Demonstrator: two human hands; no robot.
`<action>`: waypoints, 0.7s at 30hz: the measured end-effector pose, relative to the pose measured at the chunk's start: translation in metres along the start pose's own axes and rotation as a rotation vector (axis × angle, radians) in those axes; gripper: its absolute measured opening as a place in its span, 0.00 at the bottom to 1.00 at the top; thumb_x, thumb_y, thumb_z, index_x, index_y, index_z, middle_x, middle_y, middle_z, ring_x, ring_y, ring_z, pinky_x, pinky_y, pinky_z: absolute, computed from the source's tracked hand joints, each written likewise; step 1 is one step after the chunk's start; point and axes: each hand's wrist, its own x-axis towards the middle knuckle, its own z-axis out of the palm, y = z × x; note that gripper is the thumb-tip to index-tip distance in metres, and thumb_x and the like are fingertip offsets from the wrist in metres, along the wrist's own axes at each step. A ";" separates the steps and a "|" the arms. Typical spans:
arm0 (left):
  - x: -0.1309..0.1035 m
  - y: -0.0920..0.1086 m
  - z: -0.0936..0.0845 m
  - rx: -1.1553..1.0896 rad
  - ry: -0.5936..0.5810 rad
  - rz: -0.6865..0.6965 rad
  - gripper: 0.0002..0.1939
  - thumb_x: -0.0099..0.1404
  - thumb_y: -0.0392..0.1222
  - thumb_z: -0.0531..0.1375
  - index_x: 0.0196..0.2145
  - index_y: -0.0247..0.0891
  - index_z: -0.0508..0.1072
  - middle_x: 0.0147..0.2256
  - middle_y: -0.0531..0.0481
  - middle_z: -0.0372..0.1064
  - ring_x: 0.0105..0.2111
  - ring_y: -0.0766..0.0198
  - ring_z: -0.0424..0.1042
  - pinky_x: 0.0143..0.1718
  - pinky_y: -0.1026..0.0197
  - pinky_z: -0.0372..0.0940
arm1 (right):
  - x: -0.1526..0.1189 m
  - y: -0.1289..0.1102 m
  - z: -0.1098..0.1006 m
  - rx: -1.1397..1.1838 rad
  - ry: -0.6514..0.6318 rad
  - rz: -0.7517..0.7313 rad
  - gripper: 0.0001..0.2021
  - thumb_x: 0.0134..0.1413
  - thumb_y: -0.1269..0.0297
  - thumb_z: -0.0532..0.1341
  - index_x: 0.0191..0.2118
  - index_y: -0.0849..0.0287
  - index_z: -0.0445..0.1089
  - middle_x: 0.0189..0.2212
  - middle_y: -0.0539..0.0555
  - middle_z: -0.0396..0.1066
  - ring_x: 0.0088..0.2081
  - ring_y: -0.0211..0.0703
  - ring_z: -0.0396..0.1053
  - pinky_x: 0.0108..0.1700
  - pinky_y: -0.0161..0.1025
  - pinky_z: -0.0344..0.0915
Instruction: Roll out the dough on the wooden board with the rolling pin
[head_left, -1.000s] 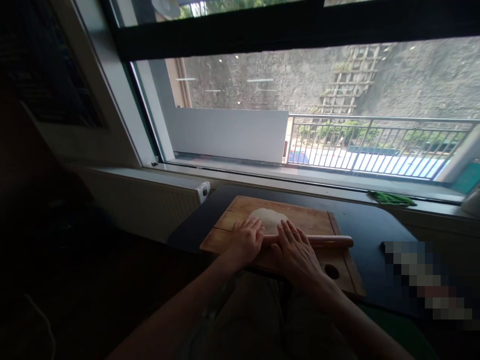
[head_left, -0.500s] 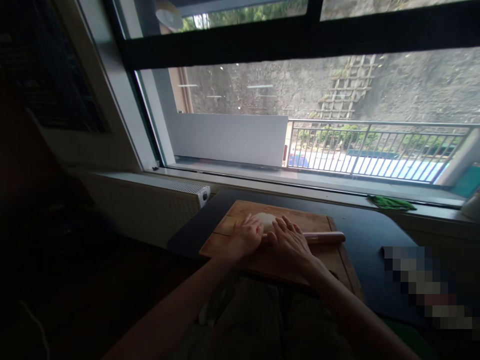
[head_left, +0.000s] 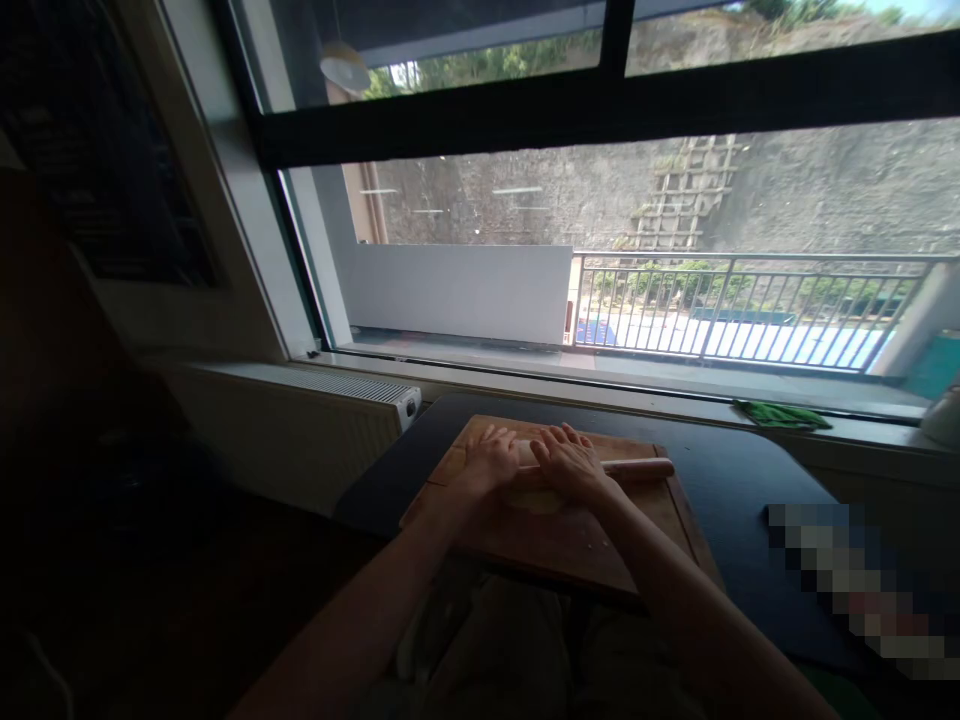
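Note:
A wooden rolling pin point(head_left: 639, 468) lies crosswise on a wooden cutting board point(head_left: 577, 560), its right end sticking out past my right hand. Both palms press on it from above. My left hand point(head_left: 491, 455) rests over the pin's left part, fingers stretched forward and not wrapped round it. To its right, my right hand point(head_left: 568, 458) also lies flat with outstretched fingers. Pale dough point(head_left: 534, 498) is under the pin, showing in front of it and between my hands. The pin's left end is hidden by my left hand.
The board sits on a dark table point(head_left: 750, 480) below a window. A white radiator point(head_left: 300, 400) stands at the left. A green cloth point(head_left: 782, 414) lies on the sill, and a pixelated object point(head_left: 855, 590) is on the table's right side.
Both hands and the rolling pin have moved forward over the dough. More dough now shows on the near side of the pin. The camera view has tilted up slightly.

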 end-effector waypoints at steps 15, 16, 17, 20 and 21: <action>-0.023 -0.001 0.007 -0.028 0.141 0.019 0.18 0.69 0.40 0.45 0.47 0.38 0.71 0.52 0.45 0.66 0.57 0.56 0.58 0.57 0.48 0.51 | -0.006 -0.005 0.007 0.027 0.050 0.035 0.26 0.64 0.52 0.38 0.61 0.56 0.55 0.62 0.57 0.50 0.64 0.50 0.41 0.60 0.52 0.42; -0.009 -0.005 0.006 -0.006 0.150 0.005 0.17 0.68 0.39 0.46 0.44 0.37 0.72 0.50 0.44 0.68 0.54 0.56 0.61 0.56 0.50 0.53 | 0.008 -0.006 0.005 0.040 0.033 0.058 0.27 0.63 0.51 0.37 0.61 0.57 0.55 0.62 0.58 0.51 0.63 0.52 0.42 0.59 0.53 0.44; 0.001 -0.008 0.005 0.008 0.154 -0.004 0.16 0.67 0.39 0.46 0.41 0.36 0.73 0.47 0.44 0.70 0.52 0.57 0.63 0.55 0.51 0.54 | 0.017 -0.007 0.004 0.049 0.022 0.070 0.27 0.63 0.51 0.37 0.61 0.57 0.55 0.61 0.59 0.52 0.63 0.52 0.44 0.58 0.54 0.45; 0.007 -0.012 0.007 -0.019 0.113 0.008 0.16 0.67 0.38 0.46 0.42 0.36 0.73 0.47 0.44 0.70 0.52 0.59 0.64 0.56 0.55 0.55 | 0.013 -0.008 0.006 0.052 0.028 0.058 0.27 0.63 0.51 0.37 0.60 0.56 0.56 0.61 0.58 0.53 0.63 0.51 0.44 0.58 0.53 0.46; 0.000 -0.012 0.010 -0.050 0.093 0.024 0.17 0.68 0.38 0.46 0.45 0.35 0.72 0.49 0.44 0.69 0.53 0.59 0.63 0.56 0.56 0.54 | 0.002 -0.008 0.008 0.046 0.046 0.040 0.26 0.63 0.51 0.38 0.59 0.56 0.57 0.61 0.58 0.53 0.63 0.51 0.43 0.59 0.52 0.45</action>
